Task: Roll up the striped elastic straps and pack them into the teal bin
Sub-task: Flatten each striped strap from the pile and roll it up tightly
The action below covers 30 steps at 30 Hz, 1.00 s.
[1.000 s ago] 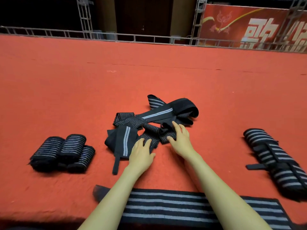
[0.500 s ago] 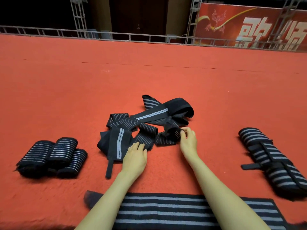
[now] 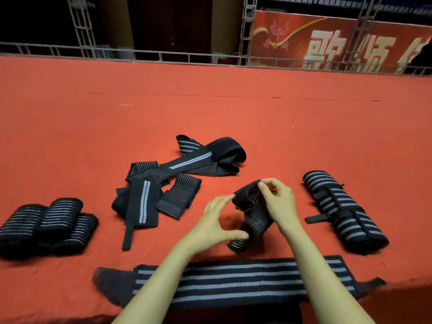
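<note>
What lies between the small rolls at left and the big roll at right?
Head view: loose strap heap, then left hand and right hand at one strap.

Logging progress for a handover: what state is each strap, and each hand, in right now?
held strap, lifted, loose, crumpled.
right hand, pinches its top end.
left hand, spread, touching it.
strap pile, loose, tangled.
three left rolls, rolled.
right bundle, rolled, tab sticking out.
front strap, flat, unrolled.

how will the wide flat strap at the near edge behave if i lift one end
Probably floppy: the wide flat strap lies limp with a crumpled end, and the held strap sags and curls from the right hand. Likely light, being thin fabric. Pushed, it should bunch, not roll.
</note>
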Each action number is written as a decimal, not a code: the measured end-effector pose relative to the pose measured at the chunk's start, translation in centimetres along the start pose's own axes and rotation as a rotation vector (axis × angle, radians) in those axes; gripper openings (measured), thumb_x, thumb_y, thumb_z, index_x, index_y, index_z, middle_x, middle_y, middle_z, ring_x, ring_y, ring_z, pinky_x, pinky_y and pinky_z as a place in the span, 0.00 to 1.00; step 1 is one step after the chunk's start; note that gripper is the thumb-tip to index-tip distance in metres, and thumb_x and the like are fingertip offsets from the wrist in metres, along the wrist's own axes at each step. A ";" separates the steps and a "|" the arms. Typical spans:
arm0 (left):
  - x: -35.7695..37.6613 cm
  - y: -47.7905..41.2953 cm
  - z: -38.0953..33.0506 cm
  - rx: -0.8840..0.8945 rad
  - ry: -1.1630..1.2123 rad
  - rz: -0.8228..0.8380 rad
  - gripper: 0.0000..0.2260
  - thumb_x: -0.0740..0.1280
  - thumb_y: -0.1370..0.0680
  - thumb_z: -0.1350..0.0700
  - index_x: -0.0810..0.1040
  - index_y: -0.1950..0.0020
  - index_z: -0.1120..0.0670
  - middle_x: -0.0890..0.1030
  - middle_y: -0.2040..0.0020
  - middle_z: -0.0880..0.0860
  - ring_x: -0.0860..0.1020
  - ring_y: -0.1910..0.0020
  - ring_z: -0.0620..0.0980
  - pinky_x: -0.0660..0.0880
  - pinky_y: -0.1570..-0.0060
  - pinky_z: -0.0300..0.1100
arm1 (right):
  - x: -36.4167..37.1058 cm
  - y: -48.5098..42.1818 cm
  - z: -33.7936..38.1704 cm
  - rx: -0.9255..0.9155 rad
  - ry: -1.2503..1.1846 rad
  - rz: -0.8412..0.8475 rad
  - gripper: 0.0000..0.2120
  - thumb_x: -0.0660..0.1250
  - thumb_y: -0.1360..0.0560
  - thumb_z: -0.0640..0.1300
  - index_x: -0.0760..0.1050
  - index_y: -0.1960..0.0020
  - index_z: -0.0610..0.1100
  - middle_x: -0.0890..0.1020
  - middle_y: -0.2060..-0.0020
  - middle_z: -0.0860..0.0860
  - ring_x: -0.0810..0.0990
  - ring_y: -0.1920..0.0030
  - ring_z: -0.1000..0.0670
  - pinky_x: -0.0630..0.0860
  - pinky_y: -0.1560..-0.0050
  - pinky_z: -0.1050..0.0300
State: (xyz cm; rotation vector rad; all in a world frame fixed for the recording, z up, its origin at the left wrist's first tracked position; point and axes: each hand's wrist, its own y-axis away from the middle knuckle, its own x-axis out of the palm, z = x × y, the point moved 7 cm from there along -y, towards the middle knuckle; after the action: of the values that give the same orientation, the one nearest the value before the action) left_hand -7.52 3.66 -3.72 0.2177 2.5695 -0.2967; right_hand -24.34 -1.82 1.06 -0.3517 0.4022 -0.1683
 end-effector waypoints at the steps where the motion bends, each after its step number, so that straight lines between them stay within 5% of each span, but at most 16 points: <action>1: 0.1 0.0 -0.3 -0.008 0.096 -0.047 0.39 0.73 0.36 0.42 0.61 0.29 0.44 0.62 0.30 0.44 0.58 0.29 0.40 0.55 0.30 0.38 | -0.2 0.1 0.1 0.006 0.015 -0.001 0.07 0.67 0.24 0.40 0.77 0.60 0.48 0.80 0.66 0.55 0.76 0.64 0.55 0.70 0.60 0.66; 6: -1.6 0.5 -1.4 -0.089 0.367 -0.410 0.13 0.64 0.27 0.60 0.72 0.45 0.47 0.75 0.41 0.51 0.75 0.46 0.40 0.73 0.43 0.39 | -0.5 0.5 -0.7 0.133 -0.095 0.011 0.10 0.68 0.25 0.44 0.76 0.65 0.49 0.79 0.67 0.51 0.75 0.67 0.54 0.80 0.56 0.44; 8: -2.1 0.9 -2.7 -0.074 0.499 -0.407 0.14 0.56 0.23 0.66 0.75 0.48 0.50 0.79 0.48 0.50 0.77 0.53 0.37 0.74 0.52 0.33 | -0.3 0.6 -0.7 0.122 -0.092 0.007 0.09 0.68 0.28 0.51 0.76 0.65 0.50 0.81 0.64 0.49 0.78 0.63 0.51 0.79 0.53 0.40; 11: -2.9 1.2 -3.6 -0.078 0.569 -0.402 0.06 0.62 0.20 0.54 0.76 0.45 0.51 0.79 0.49 0.49 0.78 0.53 0.43 0.73 0.56 0.31 | -0.1 0.8 -0.1 0.081 -0.056 -0.011 0.08 0.67 0.29 0.52 0.75 0.65 0.51 0.80 0.61 0.48 0.79 0.59 0.48 0.78 0.52 0.39; 13: -2.9 1.3 -3.1 -0.138 0.342 -0.391 0.16 0.71 0.26 0.48 0.73 0.42 0.50 0.77 0.49 0.44 0.77 0.51 0.43 0.70 0.55 0.32 | 0.0 1.1 0.5 0.056 -0.050 -0.025 0.08 0.67 0.25 0.49 0.75 0.63 0.51 0.80 0.60 0.50 0.79 0.58 0.50 0.78 0.53 0.40; 15: -2.3 1.3 -2.4 -0.257 0.205 -0.296 0.19 0.74 0.29 0.50 0.72 0.43 0.52 0.76 0.49 0.44 0.77 0.50 0.43 0.70 0.53 0.35 | 0.3 1.3 1.0 0.047 -0.091 -0.017 0.08 0.65 0.23 0.46 0.75 0.61 0.50 0.81 0.61 0.53 0.79 0.59 0.52 0.78 0.51 0.41; 18: -1.3 1.6 -1.3 -0.328 0.416 -0.137 0.09 0.73 0.28 0.56 0.77 0.53 0.57 0.83 0.57 0.52 0.80 0.57 0.47 0.74 0.52 0.40 | 0.0 1.0 1.4 0.057 -0.144 -0.035 0.09 0.64 0.22 0.43 0.75 0.60 0.50 0.80 0.64 0.56 0.77 0.61 0.55 0.77 0.49 0.42; 25: -8.2 2.0 -0.2 -0.235 0.339 -0.411 0.03 0.70 0.26 0.62 0.80 0.57 0.54 0.80 0.67 0.47 0.74 0.73 0.36 0.69 0.68 0.30 | -0.2 -0.1 0.0 0.043 -0.038 -0.026 0.09 0.64 0.22 0.41 0.75 0.61 0.49 0.80 0.65 0.51 0.80 0.59 0.45 0.77 0.50 0.40; 30: -5.5 1.5 0.7 -0.297 0.297 -0.324 0.03 0.67 0.24 0.58 0.75 0.54 0.51 0.77 0.60 0.50 0.75 0.58 0.48 0.73 0.49 0.47 | 2.1 0.6 0.1 0.108 -0.183 -0.058 0.10 0.63 0.22 0.41 0.73 0.61 0.50 0.80 0.60 0.50 0.81 0.55 0.44 0.81 0.56 0.48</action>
State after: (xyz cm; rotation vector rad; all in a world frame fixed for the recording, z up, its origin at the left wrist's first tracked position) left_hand -2.19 4.38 -1.60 -0.2877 2.8981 0.0071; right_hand -22.34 -1.66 0.21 -0.2695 0.2013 -0.2116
